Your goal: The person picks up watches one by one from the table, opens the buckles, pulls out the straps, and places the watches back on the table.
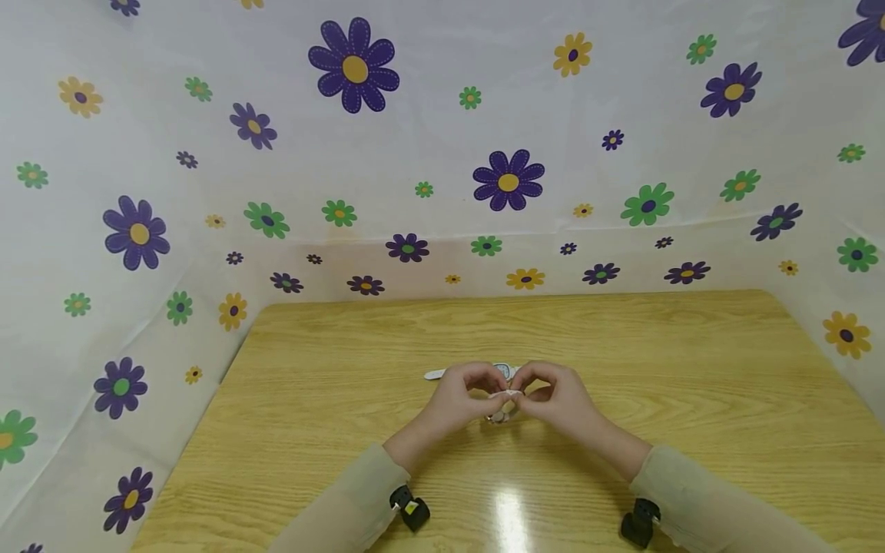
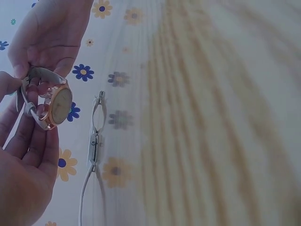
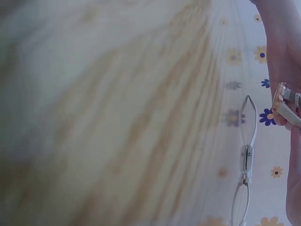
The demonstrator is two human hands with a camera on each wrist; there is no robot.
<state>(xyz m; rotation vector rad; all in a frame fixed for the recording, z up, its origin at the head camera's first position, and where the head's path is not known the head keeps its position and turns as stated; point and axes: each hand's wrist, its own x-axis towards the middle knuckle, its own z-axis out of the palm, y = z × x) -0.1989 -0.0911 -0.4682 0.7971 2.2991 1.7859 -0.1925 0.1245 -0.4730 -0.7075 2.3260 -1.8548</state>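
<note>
My left hand [image 1: 458,395] and right hand [image 1: 561,393] meet over the table, each pinching the white strap of a wristwatch between thumb and fingers. This watch has a round rose-gold case with a pale dial [image 2: 61,106], and its case hangs below the fingertips. In the left wrist view, the strap [image 2: 43,73] is bent into a loop and its two ends come together at the fingers. The right wrist view catches the rose-gold case [image 3: 279,97] edge-on beside the hands. The fingers partly hide where the strap ends meet.
A second watch with a white strap [image 1: 435,375] lies on the wooden table [image 1: 332,445] just beyond the hands, partly covered by them in the head view. Its white case [image 3: 247,157] stands on edge. A flower-patterned sheet [image 1: 415,138] hangs behind the table and at both sides.
</note>
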